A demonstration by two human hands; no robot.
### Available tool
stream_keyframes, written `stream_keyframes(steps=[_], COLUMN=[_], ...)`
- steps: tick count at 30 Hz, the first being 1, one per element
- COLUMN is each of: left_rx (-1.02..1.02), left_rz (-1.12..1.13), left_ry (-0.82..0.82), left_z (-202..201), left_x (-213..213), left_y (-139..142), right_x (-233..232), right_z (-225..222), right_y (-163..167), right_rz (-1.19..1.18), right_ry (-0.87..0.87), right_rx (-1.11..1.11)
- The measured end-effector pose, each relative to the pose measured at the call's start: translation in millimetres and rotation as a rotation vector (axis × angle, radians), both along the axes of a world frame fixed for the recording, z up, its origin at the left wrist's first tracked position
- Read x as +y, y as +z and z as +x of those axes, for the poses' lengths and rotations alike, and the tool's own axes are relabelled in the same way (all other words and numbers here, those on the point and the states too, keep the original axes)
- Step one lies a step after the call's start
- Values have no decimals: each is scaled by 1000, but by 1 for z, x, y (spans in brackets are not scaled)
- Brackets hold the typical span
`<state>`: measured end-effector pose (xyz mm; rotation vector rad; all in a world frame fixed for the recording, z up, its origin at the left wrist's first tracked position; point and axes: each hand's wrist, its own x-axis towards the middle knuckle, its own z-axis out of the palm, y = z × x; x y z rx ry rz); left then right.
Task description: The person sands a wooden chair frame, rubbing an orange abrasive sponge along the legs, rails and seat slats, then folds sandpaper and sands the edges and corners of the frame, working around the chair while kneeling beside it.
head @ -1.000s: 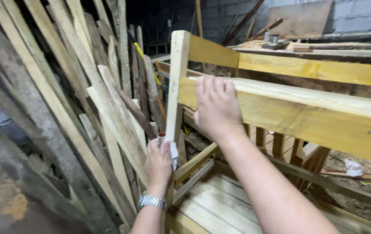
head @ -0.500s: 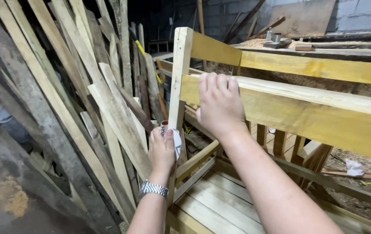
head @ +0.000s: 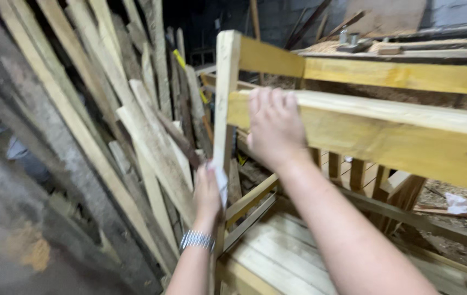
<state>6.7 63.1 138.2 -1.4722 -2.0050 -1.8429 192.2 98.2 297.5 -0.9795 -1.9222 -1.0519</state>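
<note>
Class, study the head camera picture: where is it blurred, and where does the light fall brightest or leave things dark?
Head view: motion blur softens the right hand and the left hand; light falls brightest on the yellow rail; the leaning planks fade into dark shadow at upper left.

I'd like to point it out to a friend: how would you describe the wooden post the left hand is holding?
Find the pale wooden frame, with its long yellowish rail that the right hand presses. At the rail's left end stands one upright post, gripped low down by the left hand, which wears a metal watchband. Unlike the grey, weathered planks leaning beside it, this post is clean, light and vertical.
</note>
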Motion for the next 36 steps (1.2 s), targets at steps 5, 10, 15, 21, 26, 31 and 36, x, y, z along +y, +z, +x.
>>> stream_keyframes(steps=[5,10,15,21,26,31,36], left_rx=[-32,427,456,589,545,429,652], left_rz=[-90,212,-122,68,-38,-322,-93], left_ry=[-8,296,353,355,342,286,324], left_z=[-1,4,18,10,15,25,11], left_x=[13,40,10,39,32,1,23], left_y=[8,19,-3,48,51,22,39], right_x=[-2,0,5,9,9,10,8], right_z=[-3,-4,-3,-3,-3,3,0], right_y=[-3,-10,-12,-12,-16,-17,-15], right_rz=[7,22,24,62,35,36,57], right_ry=[-13,-2,55,32,37,66,41], right_rx=[-4,10,42,33,32,33,43])
